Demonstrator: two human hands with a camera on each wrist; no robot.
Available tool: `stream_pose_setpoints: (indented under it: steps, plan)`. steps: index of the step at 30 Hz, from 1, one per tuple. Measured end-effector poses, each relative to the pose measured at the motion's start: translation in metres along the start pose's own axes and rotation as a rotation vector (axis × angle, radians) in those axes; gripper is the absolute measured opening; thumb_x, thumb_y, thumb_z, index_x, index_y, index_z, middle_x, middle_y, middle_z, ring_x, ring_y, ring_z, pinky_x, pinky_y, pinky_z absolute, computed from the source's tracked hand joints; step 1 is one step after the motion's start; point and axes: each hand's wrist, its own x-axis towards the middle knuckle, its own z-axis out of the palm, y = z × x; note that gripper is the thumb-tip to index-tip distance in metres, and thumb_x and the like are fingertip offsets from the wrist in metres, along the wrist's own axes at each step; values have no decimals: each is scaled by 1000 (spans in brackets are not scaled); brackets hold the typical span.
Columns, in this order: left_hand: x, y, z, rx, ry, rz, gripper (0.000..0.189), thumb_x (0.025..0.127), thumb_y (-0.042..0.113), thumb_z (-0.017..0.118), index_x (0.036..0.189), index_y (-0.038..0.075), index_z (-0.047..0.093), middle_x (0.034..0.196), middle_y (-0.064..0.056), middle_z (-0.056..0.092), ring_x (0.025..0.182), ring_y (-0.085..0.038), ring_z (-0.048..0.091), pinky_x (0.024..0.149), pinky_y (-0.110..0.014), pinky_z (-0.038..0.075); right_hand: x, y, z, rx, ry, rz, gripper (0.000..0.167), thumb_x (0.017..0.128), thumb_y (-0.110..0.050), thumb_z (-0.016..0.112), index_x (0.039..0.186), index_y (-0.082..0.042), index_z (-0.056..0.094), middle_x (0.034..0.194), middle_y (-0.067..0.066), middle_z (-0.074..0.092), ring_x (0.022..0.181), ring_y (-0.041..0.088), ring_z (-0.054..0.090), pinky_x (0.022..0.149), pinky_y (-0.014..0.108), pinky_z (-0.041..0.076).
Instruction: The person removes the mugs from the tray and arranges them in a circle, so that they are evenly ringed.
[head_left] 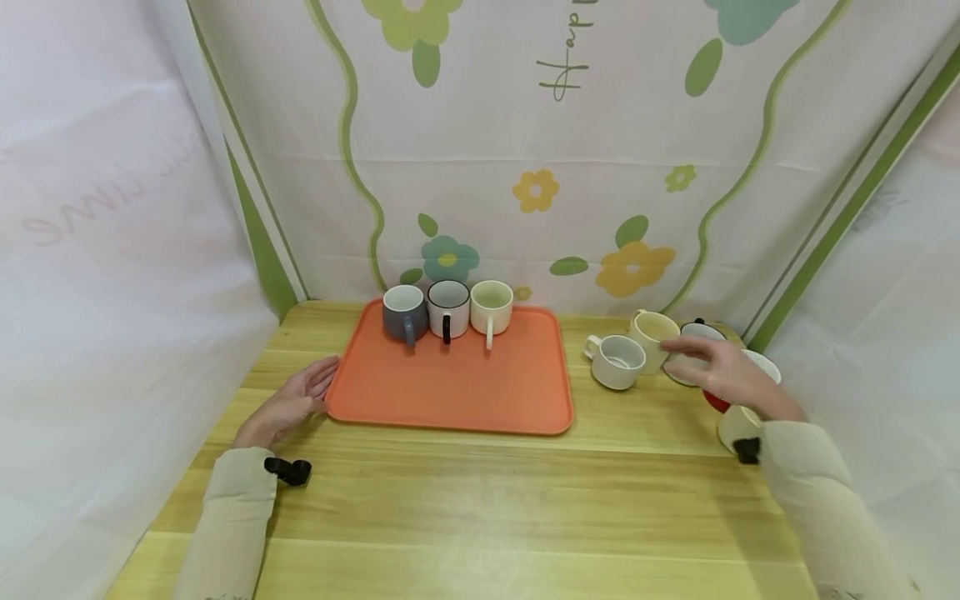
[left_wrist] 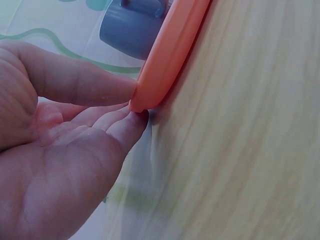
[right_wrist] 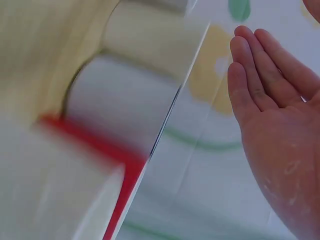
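My left hand [head_left: 291,402] is at the left edge of an orange tray [head_left: 450,387]. In the left wrist view, its thumb [left_wrist: 95,87] and fingers pinch the tray's rim. Along the tray's back stand a blue-grey mug [head_left: 397,321], a white mug with black rim and handle [head_left: 441,321] and a pale green mug [head_left: 501,321]. Over a group of cups at the right hovers my right hand [head_left: 723,371], holding nothing, its fingers [right_wrist: 257,85] extended in the right wrist view. Nearest to it are a cream cup [head_left: 645,350] and a dark-rimmed white cup [head_left: 680,372], partly hidden.
A low white cup [head_left: 615,371] stands left of the cream one. Under my right forearm are a red-and-white cup [head_left: 716,402] and another cream cup [head_left: 731,427], both partly covered. Patterned cloth [head_left: 465,133] hangs behind the wooden table [head_left: 480,508] and at both sides.
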Motion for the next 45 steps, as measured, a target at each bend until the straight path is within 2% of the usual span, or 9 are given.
stream_pose_setpoints:
  steps: [5, 11, 18, 25, 29, 32, 37, 40, 45]
  plan:
    - [-1, 2, 0, -3, -2, 3, 103, 83, -24, 49, 168, -2, -3, 177, -24, -4, 162, -47, -2, 104, -5, 44, 54, -50, 41, 144, -65, -131, 47, 100, -24, 73, 142, -5, 65, 142, 17, 68, 136, 40, 61, 113, 61, 47]
    - [-2, 0, -1, -19, -17, 21, 102, 83, -25, 48, 168, -2, -6, 176, -26, -6, 162, -49, -4, 104, -7, 46, 110, -101, 96, 249, -167, -145, 55, 99, -33, 74, 145, -8, 63, 148, 17, 64, 142, 37, 56, 120, 60, 42]
    - [0, -1, 1, -10, -8, 3, 103, 83, -24, 49, 168, -1, -3, 177, -24, -4, 162, -47, -2, 103, -5, 44, 149, -134, 158, 334, -120, -41, 55, 99, -30, 72, 145, 0, 62, 148, 21, 63, 137, 38, 60, 116, 58, 47]
    - [-1, -2, 1, -11, -9, 4, 103, 83, -24, 48, 168, -1, -4, 177, -25, -5, 162, -48, -3, 101, -5, 46, 168, -148, 195, 442, -26, 106, 39, 100, -32, 72, 130, -6, 74, 131, 7, 75, 119, 23, 68, 105, 42, 55]
    - [0, -3, -1, -24, -17, 17, 103, 83, -25, 49, 168, -2, -5, 177, -24, -6, 162, -48, -4, 101, -6, 47, 173, -151, 206, 527, 48, 154, 36, 101, -32, 71, 117, -1, 77, 111, 18, 77, 83, 16, 58, 78, 29, 46]
    - [1, -3, -1, -19, -17, 15, 103, 83, -25, 49, 168, -2, -5, 177, -24, -6, 162, -48, -3, 102, -5, 46, 177, -153, 214, 599, 77, 163, 37, 104, -29, 66, 108, 7, 74, 105, 31, 72, 72, 17, 45, 68, 28, 35]
    - [1, -1, -1, -6, -10, -1, 103, 82, -24, 48, 168, -1, -4, 177, -24, -4, 162, -47, -2, 103, -4, 44, 181, -156, 224, 821, 103, 256, 40, 108, -26, 59, 93, 11, 64, 126, 28, 71, 104, 24, 65, 92, 35, 53]
    - [1, 0, 0, -8, -10, -2, 103, 82, -25, 48, 168, -1, -4, 177, -24, -5, 162, -47, -3, 102, -4, 44, 182, -158, 226, 890, 124, 306, 46, 109, -32, 57, 84, 7, 58, 132, 21, 70, 121, 30, 65, 107, 44, 52]
    - [0, 1, 1, -4, -11, -1, 102, 83, -25, 47, 168, -2, -4, 177, -25, -6, 162, -49, -3, 101, -4, 45, 179, -161, 224, 894, 174, 351, 55, 110, -46, 51, 81, 0, 56, 84, 10, 62, 80, 26, 55, 83, 39, 48]
